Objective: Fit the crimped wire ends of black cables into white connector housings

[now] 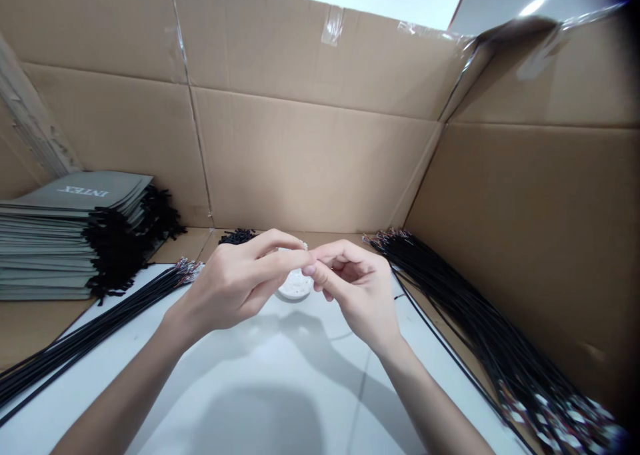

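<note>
My left hand [239, 276] and my right hand [361, 287] meet at the fingertips above the white tabletop [250, 381]. Both are closed in a pinch, thumbs and forefingers pressed together. Whatever lies between the fingertips is too small or too hidden to make out. Just behind and below them stands a small round white dish [295, 291], partly covered by my fingers, with small whitish pieces in it. A small heap of short black pieces [237, 236] lies beyond my left hand.
A bundle of black cables [125, 313] with coloured wire ends lies at left; a larger bundle [465, 315] runs along the right wall. Grey printed folders [45, 255] with black strips [120, 241] are stacked far left. Cardboard walls [310, 155] enclose the back and sides.
</note>
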Demonstrator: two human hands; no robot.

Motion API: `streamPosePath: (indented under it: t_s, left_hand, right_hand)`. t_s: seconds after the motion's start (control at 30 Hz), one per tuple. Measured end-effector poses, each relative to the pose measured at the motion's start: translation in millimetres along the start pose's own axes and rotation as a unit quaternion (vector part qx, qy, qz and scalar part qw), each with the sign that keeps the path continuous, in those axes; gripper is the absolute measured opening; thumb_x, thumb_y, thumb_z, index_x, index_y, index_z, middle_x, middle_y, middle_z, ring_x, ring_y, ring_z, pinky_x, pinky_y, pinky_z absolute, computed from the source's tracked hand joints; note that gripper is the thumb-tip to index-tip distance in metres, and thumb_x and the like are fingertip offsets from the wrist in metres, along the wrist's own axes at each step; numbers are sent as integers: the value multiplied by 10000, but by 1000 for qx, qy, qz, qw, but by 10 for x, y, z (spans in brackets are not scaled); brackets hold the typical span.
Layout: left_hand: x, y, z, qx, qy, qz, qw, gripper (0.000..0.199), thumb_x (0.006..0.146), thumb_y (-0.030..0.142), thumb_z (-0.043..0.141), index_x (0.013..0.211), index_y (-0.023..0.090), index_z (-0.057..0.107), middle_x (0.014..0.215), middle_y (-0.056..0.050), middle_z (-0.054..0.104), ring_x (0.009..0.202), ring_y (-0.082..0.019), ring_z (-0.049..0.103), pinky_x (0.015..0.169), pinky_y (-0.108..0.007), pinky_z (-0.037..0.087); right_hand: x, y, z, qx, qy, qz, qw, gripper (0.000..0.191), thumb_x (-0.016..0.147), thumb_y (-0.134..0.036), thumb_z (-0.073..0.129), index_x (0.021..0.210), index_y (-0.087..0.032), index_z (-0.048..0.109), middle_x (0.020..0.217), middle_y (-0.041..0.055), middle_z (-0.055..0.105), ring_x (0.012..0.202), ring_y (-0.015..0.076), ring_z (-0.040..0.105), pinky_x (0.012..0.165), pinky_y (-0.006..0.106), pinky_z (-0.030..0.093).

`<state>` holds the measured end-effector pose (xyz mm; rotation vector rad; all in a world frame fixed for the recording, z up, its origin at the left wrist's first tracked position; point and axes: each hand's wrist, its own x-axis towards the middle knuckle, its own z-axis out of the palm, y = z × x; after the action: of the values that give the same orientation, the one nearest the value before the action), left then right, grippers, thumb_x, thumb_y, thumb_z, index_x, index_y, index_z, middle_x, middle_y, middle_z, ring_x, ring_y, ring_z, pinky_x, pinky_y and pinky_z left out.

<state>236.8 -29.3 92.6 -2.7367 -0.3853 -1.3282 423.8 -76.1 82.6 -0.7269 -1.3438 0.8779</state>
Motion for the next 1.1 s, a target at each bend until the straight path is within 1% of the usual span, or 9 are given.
streamPosePath:
  t_s: [0.13,0.23,0.37,0.5,0.63,0.77,0.87,0.97,1.1]
  left_hand:
    - [-11,-42,28,22,32,48,998,371,884,-44,497,1096,212,662,1122,-66,712,855,-121,713,650,-169,508]
    - [-16,-61,53,11,45,45,998,373,879,-57,500,1079,205,674,1126,-72,721,880,-120,716,680,-160,516]
    - [7,-84,98,-72,54,9,996,330,897,-44,509,1038,199,684,1107,-65,728,828,-98,706,660,-153,522]
    - [52,-78,127,-184,52,-71,979,200,919,45,572,974,197,689,1039,-51,749,809,-110,701,601,-160,538]
    - [66,-31,96,-219,39,-141,965,131,914,111,598,974,181,690,953,-44,752,779,-126,699,625,-185,584]
    - [59,8,49,-239,30,-147,959,126,912,144,608,1000,178,692,974,-55,737,850,-159,715,678,-225,617]
    - [62,13,32,-218,37,-123,967,118,902,136,633,978,191,705,1004,-54,736,888,-161,713,724,-238,622]
    - [66,7,17,-162,46,-108,980,128,908,125,643,971,214,711,1014,-35,740,909,-151,712,798,-246,599]
    - [64,19,-22,-78,22,-97,992,152,950,102,593,1006,211,684,1112,-40,706,1011,-151,670,890,-257,534]
  right_hand:
    - [13,-8,-1,8,8,-2,1000,56,798,-192,787,769,-188,739,589,-22,630,484,60,501,418,162,397]
    - [21,6,-9,10,3,4,1000,65,799,-206,794,786,-189,732,619,-19,647,497,61,524,425,157,422]
    - [25,36,-32,13,-6,8,1000,64,823,-224,780,818,-194,724,644,-25,651,526,62,555,454,148,470]
    - [28,56,-54,23,-6,13,1000,72,834,-235,773,819,-191,718,631,-32,644,512,55,540,451,140,471]
    - [32,64,-53,27,-11,19,999,91,832,-243,773,809,-186,706,621,-32,640,509,58,539,454,146,473]
    - [38,60,-29,8,-6,14,1000,106,837,-257,763,813,-181,693,637,-25,631,520,73,550,459,171,480]
    - [36,54,-17,-6,-4,15,1000,120,847,-272,751,812,-184,678,645,-26,625,511,73,539,457,181,477]
    - [23,55,-17,-11,-2,11,1000,130,853,-286,744,812,-187,670,644,-28,621,503,75,530,455,188,479]
    - [-1,67,-25,-23,-8,7,1000,109,865,-284,738,835,-193,687,694,-19,633,545,77,555,477,185,491]
